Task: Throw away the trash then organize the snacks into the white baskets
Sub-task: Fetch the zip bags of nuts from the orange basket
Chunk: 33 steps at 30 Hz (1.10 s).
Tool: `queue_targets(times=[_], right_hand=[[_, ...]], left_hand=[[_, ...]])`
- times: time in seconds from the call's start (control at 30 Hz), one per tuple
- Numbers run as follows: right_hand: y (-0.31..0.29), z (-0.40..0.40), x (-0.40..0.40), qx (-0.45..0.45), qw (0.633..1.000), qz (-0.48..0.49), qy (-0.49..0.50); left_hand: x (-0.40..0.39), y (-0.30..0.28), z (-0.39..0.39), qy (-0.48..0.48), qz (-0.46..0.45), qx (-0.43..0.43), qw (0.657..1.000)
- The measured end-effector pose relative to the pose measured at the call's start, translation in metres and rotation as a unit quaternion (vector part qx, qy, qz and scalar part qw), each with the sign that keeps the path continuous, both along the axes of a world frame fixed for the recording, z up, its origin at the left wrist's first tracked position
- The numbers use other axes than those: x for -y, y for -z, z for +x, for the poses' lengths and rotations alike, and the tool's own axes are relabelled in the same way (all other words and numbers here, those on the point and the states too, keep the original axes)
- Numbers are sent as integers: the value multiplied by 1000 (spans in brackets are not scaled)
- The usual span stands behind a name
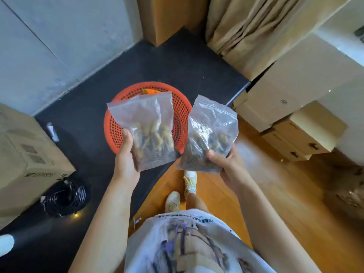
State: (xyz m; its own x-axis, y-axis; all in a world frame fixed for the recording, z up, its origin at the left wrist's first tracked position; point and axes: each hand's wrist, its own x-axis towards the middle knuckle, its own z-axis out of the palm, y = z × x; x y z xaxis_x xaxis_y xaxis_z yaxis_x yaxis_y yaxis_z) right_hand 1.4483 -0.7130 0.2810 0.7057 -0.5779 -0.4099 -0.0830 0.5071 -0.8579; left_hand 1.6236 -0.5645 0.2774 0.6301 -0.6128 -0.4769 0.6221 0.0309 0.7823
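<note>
**Both hands hold clear bags over a red basket**

The left hand grips a clear bag by its lower left corner, thumb on the front face and fingers behind. The bag stands upright, its sealed top edge uppermost, with pale peanut-like shells and darker bits gathered in its lower half. The right hand grips a second bag by its lower right corner, thumb pressed on the front. This bag tilts slightly to the right and holds similar contents. The two bags hang just beside each other, their lower corners near but apart.

Below and behind the left bag, a round red basket with perforated walls sits on the dark floor; something orange shows at its far rim. The right bag is held partly over the basket's right edge and partly over the wood floor.

Cardboard boxes stack at the right, another box stands at the left, and a coil of black cable lies beside it. The person's two shoes stand on the wood floor.
</note>
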Motion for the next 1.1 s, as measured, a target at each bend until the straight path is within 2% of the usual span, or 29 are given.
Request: queue_targets(times=[0.13,0.2,0.3,0.47,0.6,0.8,1.1], right_hand=[[-25,-56,-33,-52,989,-20,134],[-32,-88,-51,-75,974,-30,211],[-35,-134,-75,-110,944,-26,309],[-37,-210,-128,-140,884,-12,446],[-39,-282,-186,-150,824,-2,546],[-35,-400,-285,-121,727,29,676],[-29,-556,-433,-101,565,40,818]], left_hand=[[-3,-17,-26,144,6,49,988],[2,-20,-47,192,17,89,977],[11,-17,-84,243,16,105,964],[24,-17,-162,403,8,121,907],[20,-20,-244,511,11,131,850],[-19,-25,-380,604,-10,140,785],[-109,-28,-598,742,-50,166,648]])
